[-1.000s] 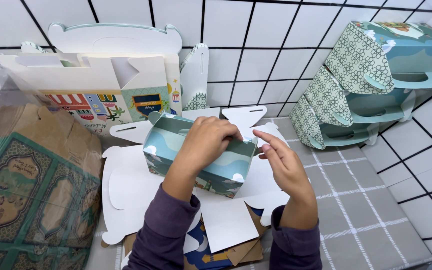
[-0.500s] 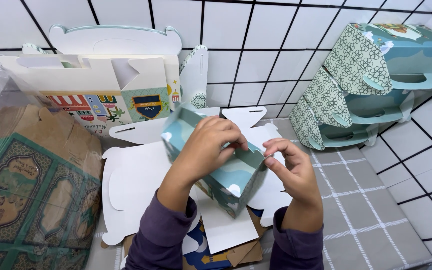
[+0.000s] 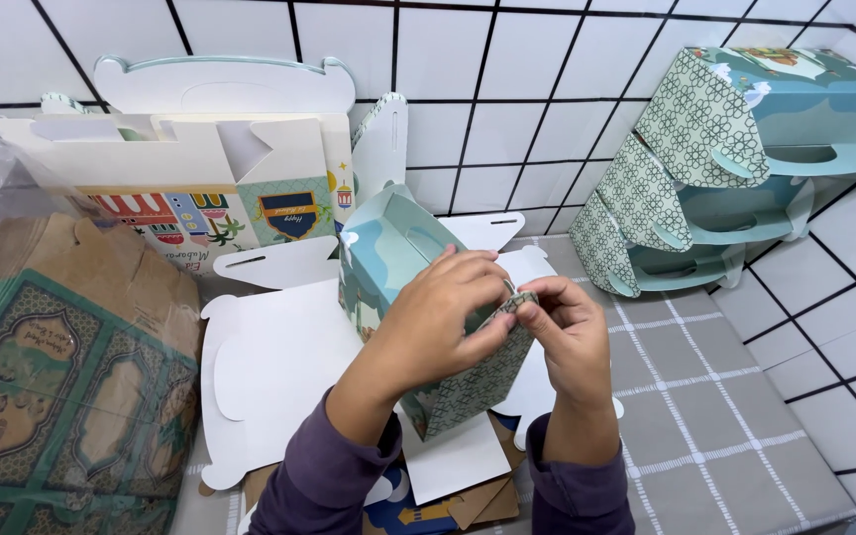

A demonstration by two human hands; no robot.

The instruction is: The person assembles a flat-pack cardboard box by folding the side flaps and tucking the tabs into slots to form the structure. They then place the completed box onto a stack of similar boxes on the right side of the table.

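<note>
Grey checked cloth covers the surface (image 3: 705,416); white tiled walls with dark grout rise at its far and right edges. Near edge: flat white card blanks (image 3: 279,367) piled under the hands. Near left corner: bagged stack of patterned green sheets (image 3: 61,386). Teal gift box (image 3: 388,258), half folded and tilted, held above the blanks: left hand (image 3: 438,317) grips over its top, right hand (image 3: 572,332) pinches the patterned flap. Far left edge: printed cartons (image 3: 200,188). Far right corner: three finished boxes (image 3: 735,149), stacked.
</note>
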